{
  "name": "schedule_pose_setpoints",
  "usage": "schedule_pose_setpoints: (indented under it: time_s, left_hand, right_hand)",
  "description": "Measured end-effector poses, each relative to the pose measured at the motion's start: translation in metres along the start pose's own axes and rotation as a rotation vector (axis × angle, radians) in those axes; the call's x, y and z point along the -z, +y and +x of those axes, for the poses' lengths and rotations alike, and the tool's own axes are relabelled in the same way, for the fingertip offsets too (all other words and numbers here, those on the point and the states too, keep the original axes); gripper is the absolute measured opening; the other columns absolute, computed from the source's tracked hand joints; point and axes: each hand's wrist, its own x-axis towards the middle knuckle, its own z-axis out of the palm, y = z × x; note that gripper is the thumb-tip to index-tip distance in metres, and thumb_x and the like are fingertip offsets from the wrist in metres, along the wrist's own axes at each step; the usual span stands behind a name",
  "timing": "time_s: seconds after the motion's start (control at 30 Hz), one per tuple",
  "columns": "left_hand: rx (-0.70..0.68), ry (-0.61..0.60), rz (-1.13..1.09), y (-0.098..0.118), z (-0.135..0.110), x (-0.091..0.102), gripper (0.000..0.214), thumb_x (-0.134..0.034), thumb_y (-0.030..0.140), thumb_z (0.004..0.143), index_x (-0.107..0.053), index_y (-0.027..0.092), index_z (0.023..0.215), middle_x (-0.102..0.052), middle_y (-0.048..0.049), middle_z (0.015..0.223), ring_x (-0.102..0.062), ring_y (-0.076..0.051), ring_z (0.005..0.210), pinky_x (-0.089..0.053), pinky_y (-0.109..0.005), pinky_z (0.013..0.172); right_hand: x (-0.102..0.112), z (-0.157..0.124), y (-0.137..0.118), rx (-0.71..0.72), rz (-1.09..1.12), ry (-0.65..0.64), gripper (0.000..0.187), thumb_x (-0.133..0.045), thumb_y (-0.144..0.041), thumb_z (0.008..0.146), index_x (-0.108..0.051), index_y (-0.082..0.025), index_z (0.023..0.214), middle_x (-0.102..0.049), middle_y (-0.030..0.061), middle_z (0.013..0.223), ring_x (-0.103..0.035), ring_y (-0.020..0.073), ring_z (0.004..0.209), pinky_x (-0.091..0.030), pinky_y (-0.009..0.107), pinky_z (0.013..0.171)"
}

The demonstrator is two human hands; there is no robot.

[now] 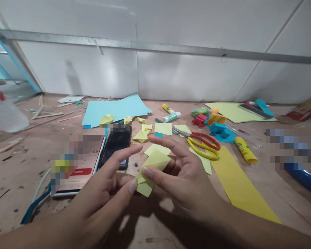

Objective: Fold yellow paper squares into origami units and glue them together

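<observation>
Between the fingers, the folded yellow piece is thin matt paper. Beyond them, the scissors have glossy plastic handles, and the phone screen is glossy. Beneath, the tabletop looks rough and matt.

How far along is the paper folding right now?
Done: several small yellow folded pieces lie by the phone. In hand: left hand and right hand pinch one yellow paper, partly folded. Left: flat yellow squares and a yellow strip lie unfolded near the scissors.
</observation>
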Motion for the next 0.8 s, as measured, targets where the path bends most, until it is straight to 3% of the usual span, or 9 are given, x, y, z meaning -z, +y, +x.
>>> schedule_pose_setpoints:
  time_s: [0.13, 0.33, 0.43, 0.57, 0.8]
  left_hand:
    - [0.031, 0.035, -0.001, 0.000, 0.002, -0.001, 0.061, -0.059, 0.046, 0.099, -0.037, 0.034, 0.155, -0.063, 0.0009, 0.072, -0.063, -0.018, 0.064, -0.053, -0.029, 0.064]
    - [-0.012, 0.094, 0.028, 0.001, 0.002, -0.007, 0.052, -0.058, 0.045, 0.101, -0.040, 0.035, 0.149, -0.060, 0.0037, 0.069, -0.057, -0.014, 0.062, -0.043, -0.021, 0.057]
    - [0.015, 0.167, 0.050, 0.003, 0.002, -0.009, 0.050, -0.058, 0.042, 0.101, -0.041, 0.033, 0.147, -0.061, 0.0031, 0.070, -0.057, -0.015, 0.064, -0.045, -0.023, 0.060]
    - [0.067, 0.180, 0.033, 0.007, 0.001, -0.010, 0.052, -0.060, 0.042, 0.100, -0.040, 0.033, 0.147, -0.057, 0.0052, 0.067, -0.053, -0.014, 0.062, -0.044, -0.022, 0.061]
    - [0.041, 0.215, -0.011, 0.006, 0.002, -0.014, 0.054, -0.066, 0.044, 0.096, -0.045, 0.033, 0.145, -0.056, 0.0068, 0.063, -0.054, -0.013, 0.058, -0.044, -0.022, 0.059]
  right_hand:
    - [-0.001, 0.000, -0.001, -0.027, 0.029, -0.030, 0.063, -0.090, -0.020, 0.072, -0.065, -0.024, 0.130, -0.072, -0.0044, 0.068, -0.066, 0.0106, 0.055, -0.055, 0.019, 0.052]
    - [-0.001, -0.001, -0.002, -0.109, 0.062, -0.050, 0.062, -0.088, -0.022, 0.076, -0.063, -0.025, 0.133, -0.073, -0.0037, 0.068, -0.064, 0.0087, 0.055, -0.052, 0.017, 0.053]
    - [-0.001, -0.001, -0.001, -0.121, 0.047, -0.037, 0.061, -0.089, -0.023, 0.076, -0.064, -0.025, 0.132, -0.073, -0.0033, 0.068, -0.064, 0.0096, 0.055, -0.052, 0.019, 0.053]
    - [-0.001, -0.001, -0.002, -0.122, 0.091, -0.054, 0.057, -0.087, -0.019, 0.078, -0.066, -0.025, 0.130, -0.069, -0.0067, 0.061, -0.061, 0.0061, 0.049, -0.051, 0.015, 0.050]
    - [0.000, 0.001, -0.007, -0.173, 0.145, -0.091, 0.056, -0.085, -0.011, 0.077, -0.067, -0.022, 0.130, -0.063, -0.0095, 0.054, -0.057, 0.0039, 0.046, -0.049, 0.010, 0.046]
